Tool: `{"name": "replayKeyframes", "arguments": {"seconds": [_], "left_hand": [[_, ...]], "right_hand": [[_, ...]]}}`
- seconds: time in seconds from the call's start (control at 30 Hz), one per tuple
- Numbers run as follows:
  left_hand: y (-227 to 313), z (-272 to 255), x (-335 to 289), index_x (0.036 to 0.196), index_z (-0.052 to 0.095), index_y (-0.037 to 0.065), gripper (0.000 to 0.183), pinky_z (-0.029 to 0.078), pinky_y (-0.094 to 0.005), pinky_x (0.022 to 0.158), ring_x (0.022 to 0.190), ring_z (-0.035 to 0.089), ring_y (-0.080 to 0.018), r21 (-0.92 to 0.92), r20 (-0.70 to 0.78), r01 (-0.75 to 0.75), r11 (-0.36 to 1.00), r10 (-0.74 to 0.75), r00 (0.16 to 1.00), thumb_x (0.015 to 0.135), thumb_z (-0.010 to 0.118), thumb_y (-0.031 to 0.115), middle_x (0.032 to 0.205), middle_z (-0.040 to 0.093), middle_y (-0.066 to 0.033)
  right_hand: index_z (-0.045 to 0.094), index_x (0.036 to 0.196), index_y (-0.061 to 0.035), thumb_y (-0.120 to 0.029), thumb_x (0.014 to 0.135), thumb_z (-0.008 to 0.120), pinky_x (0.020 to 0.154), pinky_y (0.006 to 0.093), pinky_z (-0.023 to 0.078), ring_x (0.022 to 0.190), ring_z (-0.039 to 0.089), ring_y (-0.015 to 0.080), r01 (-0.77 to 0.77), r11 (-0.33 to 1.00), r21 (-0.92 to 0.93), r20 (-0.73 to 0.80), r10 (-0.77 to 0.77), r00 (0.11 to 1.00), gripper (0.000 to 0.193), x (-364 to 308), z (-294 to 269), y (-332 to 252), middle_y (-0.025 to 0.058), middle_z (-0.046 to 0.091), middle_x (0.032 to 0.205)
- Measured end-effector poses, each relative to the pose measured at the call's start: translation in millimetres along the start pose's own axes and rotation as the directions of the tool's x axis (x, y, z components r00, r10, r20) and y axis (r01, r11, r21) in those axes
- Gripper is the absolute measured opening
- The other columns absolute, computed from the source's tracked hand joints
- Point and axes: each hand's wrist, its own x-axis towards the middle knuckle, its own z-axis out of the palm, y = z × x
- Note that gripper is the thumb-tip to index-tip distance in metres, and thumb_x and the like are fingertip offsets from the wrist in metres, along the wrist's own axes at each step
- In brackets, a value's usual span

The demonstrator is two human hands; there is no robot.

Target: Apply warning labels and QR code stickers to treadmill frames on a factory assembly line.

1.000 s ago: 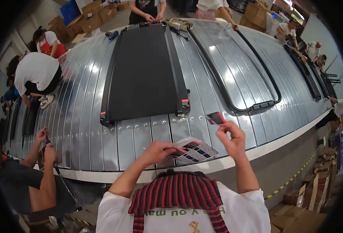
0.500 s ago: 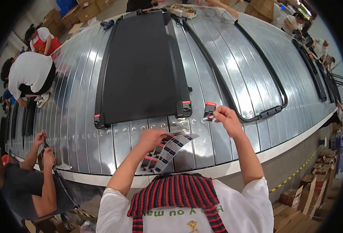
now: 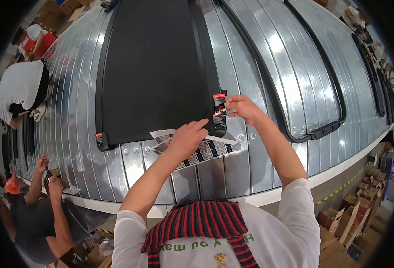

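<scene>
One small red-topped label hangs over the near right corner of the black deck, its right edge pinched between the thumb and fingers of the right hand; whether its back touches the surface I cannot tell. Just below it, a second red-banded label sits on the black end cap. A piece this thin probably handles best with its edges squared to the rail, one edge laid down first and the rest smoothed outward, so that no air stays under it; fingertips should keep off the sticky side.

The left hand lies over the label sheet, fingers stretched toward the deck's corner; how it grips the sheet underneath is hidden. Keeping that sheet low and off the cap would leave a better view of the corner.

The sheet is glossy and flexible, bowed upward at one pale edge, with rows of dark blue and grey printed panels. The deck's broad face is matt black and smooth, between long, darkly sheened rails. Farther right, a black tubular frame bends in rounded corners. Beneath everything runs a metal tabletop, bright, seamed into strips and dotted with round fasteners
</scene>
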Motion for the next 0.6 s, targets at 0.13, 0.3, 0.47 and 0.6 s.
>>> {"name": "replayKeyframes", "arguments": {"seconds": [0.13, 0.3, 0.47, 0.6], "left_hand": [[-5, 7, 8, 0.078, 0.052, 0.004, 0.008, 0.044, -0.0372, 0.076, 0.096, 0.051, -0.0272, -0.044, 0.01, 0.0, 0.999, 0.001, 1.0, 0.07, 0.053, 0.005, 0.116, 0.049, -0.0108], [-8, 7, 14, 0.076, 0.051, 0.003, 0.006, 0.043, -0.0377, 0.076, 0.096, 0.05, -0.027, -0.056, 0.042, 0.019, 0.998, -0.017, 0.999, 0.071, 0.051, 0.007, 0.117, 0.047, -0.0124], [-12, 11, 15, 0.076, 0.053, 0.006, 0.007, 0.045, -0.0363, 0.073, 0.092, 0.051, -0.026, -0.06, -0.001, -0.012, 0.998, 0.012, 1.0, 0.07, 0.057, 0.007, 0.118, 0.048, -0.0105], [-12, 8, 15, 0.075, 0.053, 0.006, 0.007, 0.045, -0.0358, 0.073, 0.092, 0.051, -0.0256, -0.067, -0.003, -0.019, 0.998, 0.019, 1.0, 0.07, 0.057, 0.008, 0.116, 0.049, -0.0102]], "right_hand": [[0.055, 0.083, -0.0055, -0.014, 0.078, 0.057, 0.072, 0.0303, 0.043, 0.085, 0.05, 0.0137, -0.036, 0.999, -0.012, 0.001, 0.036, 0.999, 0.01, 12, -2, 2, 0.0038, 0.054, 0.086], [0.055, 0.083, -0.005, -0.014, 0.079, 0.056, 0.07, 0.0293, 0.044, 0.08, 0.052, 0.0143, -0.059, 0.998, -0.03, 0.008, 0.059, 0.998, 0.01, 19, 2, -2, 0.0052, 0.056, 0.084], [0.055, 0.083, -0.0046, -0.014, 0.079, 0.057, 0.067, 0.0278, 0.044, 0.076, 0.053, 0.0132, -0.064, 0.997, -0.05, -0.031, 0.063, 0.998, 0.01, 21, 3, -2, 0.0048, 0.057, 0.081], [0.055, 0.082, -0.0045, -0.014, 0.079, 0.057, 0.066, 0.0271, 0.044, 0.074, 0.053, 0.0127, -0.06, 0.996, -0.061, -0.051, 0.057, 0.997, 0.01, 23, 4, -1, 0.0046, 0.057, 0.079]]}}
